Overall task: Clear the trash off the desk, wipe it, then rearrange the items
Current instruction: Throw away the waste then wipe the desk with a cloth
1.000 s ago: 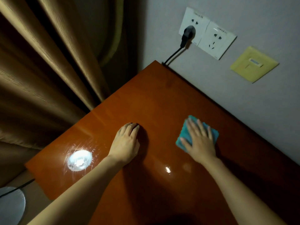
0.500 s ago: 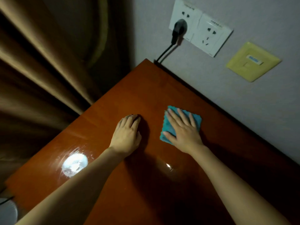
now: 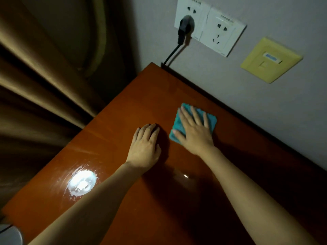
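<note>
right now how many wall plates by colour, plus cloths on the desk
white socket plates: 2
yellow plate: 1
teal cloth: 1, under the right hand on the desk
total: 4

cloth (image 3: 210, 119) mostly hidden under right hand (image 3: 194, 133)

hands: 2 | cloth (image 3: 211, 119): 1 | desk (image 3: 123, 121): 1 | wall sockets: 2 | plug (image 3: 185, 26): 1 | yellow plate (image 3: 270, 60): 1, perhaps a data port
</note>
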Demonstrator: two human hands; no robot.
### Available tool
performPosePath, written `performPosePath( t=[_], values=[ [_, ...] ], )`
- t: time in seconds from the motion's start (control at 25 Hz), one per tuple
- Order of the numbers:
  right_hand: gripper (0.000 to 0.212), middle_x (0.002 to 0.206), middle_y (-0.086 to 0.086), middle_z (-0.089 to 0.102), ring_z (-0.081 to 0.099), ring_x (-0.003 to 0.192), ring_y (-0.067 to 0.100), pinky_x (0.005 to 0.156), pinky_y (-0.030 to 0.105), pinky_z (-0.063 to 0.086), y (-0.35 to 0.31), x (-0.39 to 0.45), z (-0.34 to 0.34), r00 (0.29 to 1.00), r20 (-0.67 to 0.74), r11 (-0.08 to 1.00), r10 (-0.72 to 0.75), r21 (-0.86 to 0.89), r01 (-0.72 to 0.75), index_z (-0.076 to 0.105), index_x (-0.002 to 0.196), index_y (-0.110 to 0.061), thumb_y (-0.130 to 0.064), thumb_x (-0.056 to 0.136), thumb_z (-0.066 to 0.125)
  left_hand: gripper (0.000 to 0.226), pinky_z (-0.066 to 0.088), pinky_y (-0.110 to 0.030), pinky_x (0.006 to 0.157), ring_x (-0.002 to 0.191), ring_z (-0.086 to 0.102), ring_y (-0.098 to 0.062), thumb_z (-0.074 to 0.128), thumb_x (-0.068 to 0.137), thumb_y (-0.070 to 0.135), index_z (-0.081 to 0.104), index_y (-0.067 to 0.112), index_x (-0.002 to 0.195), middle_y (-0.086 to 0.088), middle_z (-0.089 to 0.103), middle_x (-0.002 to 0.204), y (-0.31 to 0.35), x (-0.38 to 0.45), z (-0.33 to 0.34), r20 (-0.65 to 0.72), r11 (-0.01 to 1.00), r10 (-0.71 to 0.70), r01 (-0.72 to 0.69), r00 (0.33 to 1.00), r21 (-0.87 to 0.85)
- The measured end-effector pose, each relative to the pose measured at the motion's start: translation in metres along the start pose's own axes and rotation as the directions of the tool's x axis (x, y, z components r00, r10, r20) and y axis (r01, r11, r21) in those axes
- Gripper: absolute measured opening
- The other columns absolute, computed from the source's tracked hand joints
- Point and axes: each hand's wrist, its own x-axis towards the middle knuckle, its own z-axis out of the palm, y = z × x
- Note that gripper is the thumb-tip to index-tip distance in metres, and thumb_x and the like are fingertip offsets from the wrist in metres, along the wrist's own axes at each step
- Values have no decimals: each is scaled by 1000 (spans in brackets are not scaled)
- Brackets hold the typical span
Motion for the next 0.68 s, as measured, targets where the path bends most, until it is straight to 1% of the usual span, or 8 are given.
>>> performPosePath(
  t=[0.08, 0.12, 0.2, 0.28, 0.36, 0.52, 0.6, 0.68],
  values=[
    [82, 159, -1, 9, 2, 146, 16, 116, 44, -3, 24, -44, 12, 995, -16, 994, -100, -39, 100, 4, 150, -17, -69, 87, 7, 60, -1, -37, 117, 145, 9, -25, 44, 94, 26, 23, 13, 148, -8, 21, 155, 3, 3, -1, 7, 1000, -5, 5, 1000, -2],
    [84, 157, 4, 17, 12, 144, 18, 115, 43, 3, 41, -64, 17, 998, -53, 998, -46, -54, 43, 13, 149, -12, -69, 88, 10, 60, -3, -37, 117, 145, 7, -24, 43, 95, 26, 21, 13, 149, -8, 19, 155, 6, 5, 0, 13, 1000, -3, 3, 1000, -1],
    [91, 154, 11, 26, 24, 142, 22, 114, 44, 10, 77, -82, 18, 974, -106, 979, 201, -24, -204, 24, 147, -5, -71, 87, 13, 59, -5, -36, 117, 145, 5, -24, 41, 96, 27, 20, 13, 149, -8, 17, 156, 16, 9, 1, 22, 1000, 19, -19, 1000, 3],
    [91, 157, 10, 18, 16, 145, 21, 116, 47, 7, 94, -66, 8, 902, -79, 905, 424, 52, -421, 17, 149, -4, -70, 85, 17, 58, -4, -36, 117, 145, 6, -23, 39, 96, 27, 20, 12, 149, -7, 17, 156, 24, 10, 4, 30, 998, 55, -55, 998, 0],
    [85, 159, 8, 10, 7, 147, 19, 118, 49, 3, 89, -28, 0, 854, -40, 852, 519, 98, -514, 8, 150, -5, -64, 91, 25, 58, -3, -35, 117, 145, 5, -23, 37, 97, 28, 18, 13, 149, -6, 15, 156, 27, 6, 5, 64, 997, 74, -75, 995, 17],
    [84, 159, 5, 5, 0, 147, 18, 115, 50, -3, 29, 4, 1, 951, -37, 949, 308, 79, -305, 4, 151, -8, -64, 90, 18, 59, 0, -35, 118, 145, 7, -23, 38, 96, 28, 17, 14, 150, -6, 15, 157, 24, -13, 6, 107, 996, 59, -66, 992, 62],
    [87, 159, 3, 6, 1, 147, 18, 115, 47, -6, 5, -33, 10, 994, -12, 994, 108, 20, -107, 2, 150, -12, -67, 83, 6, 59, 3, -36, 118, 145, 9, -23, 39, 96, 27, 18, 13, 150, -6, 16, 156, 26, -17, 5, 103, 995, 45, -53, 994, 80],
    [83, 156, 3, 21, 13, 145, 19, 114, 47, -2, 12, -84, 22, 998, -60, 1000, 22, 17, -21, 15, 149, -13, -67, 86, 15, 60, 4, -36, 118, 145, 8, -23, 39, 96, 27, 17, 13, 150, -6, 16, 156, 32, -17, 3, 99, 996, 26, -35, 995, 87]
  ],
)
